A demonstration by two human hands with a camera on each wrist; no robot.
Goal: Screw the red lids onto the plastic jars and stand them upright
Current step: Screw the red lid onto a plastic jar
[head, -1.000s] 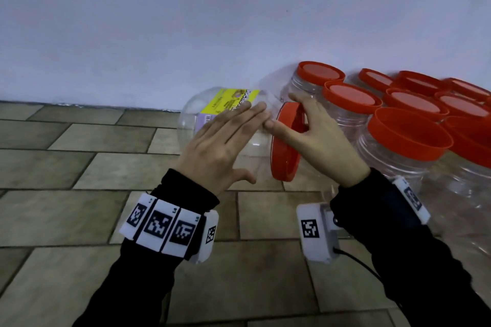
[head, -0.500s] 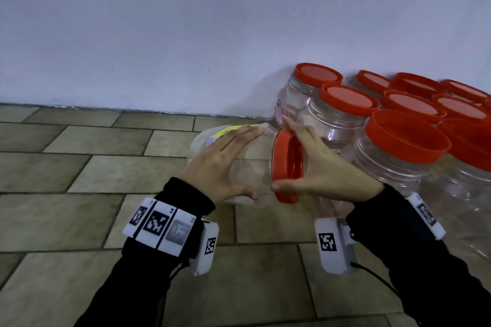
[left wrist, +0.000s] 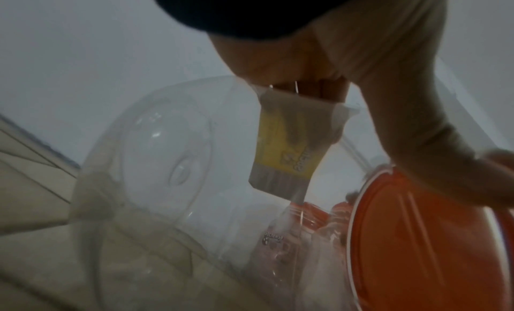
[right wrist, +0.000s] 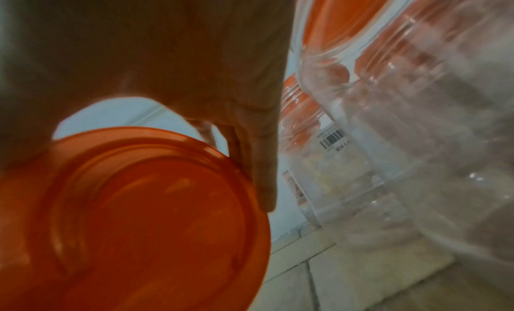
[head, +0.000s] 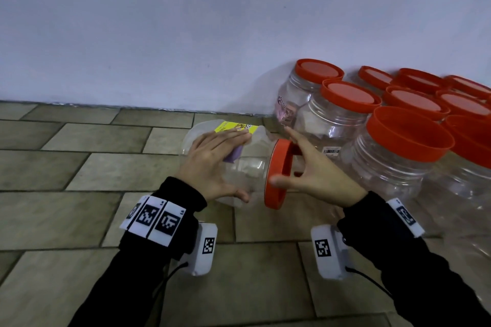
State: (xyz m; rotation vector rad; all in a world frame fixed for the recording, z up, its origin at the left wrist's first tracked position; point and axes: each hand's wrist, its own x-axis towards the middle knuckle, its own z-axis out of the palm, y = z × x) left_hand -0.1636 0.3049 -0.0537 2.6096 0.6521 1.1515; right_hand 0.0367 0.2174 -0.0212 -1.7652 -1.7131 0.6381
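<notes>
A clear plastic jar (head: pixel 247 167) with a yellow label (head: pixel 233 127) lies on its side just above the tiled floor. My left hand (head: pixel 243 166) grips its body, fingers laid over the top and thumb on the near side. A red lid (head: pixel 277 175) sits on edge at the jar's mouth, facing right. My right hand (head: pixel 281 156) holds this lid by its rim, thumb near and fingers far. The left wrist view shows the jar (left wrist: pixel 166 162) and the lid (left wrist: pixel 417 239) from below. In the right wrist view the lid (right wrist: pixel 139 217) fills the lower left under my fingers (right wrist: pixel 258 162).
Several upright jars with red lids (head: pixel 398 146) stand packed together at the right, against the pale wall (head: pixel 186 34); the closest is just past my right hand. Brown floor tiles (head: pixel 79 167) stretch to the left and front.
Both hands have come down toward the floor with the jar and lid. My right hand has shifted its hold round the lid's rim, thumb now at the near edge.
</notes>
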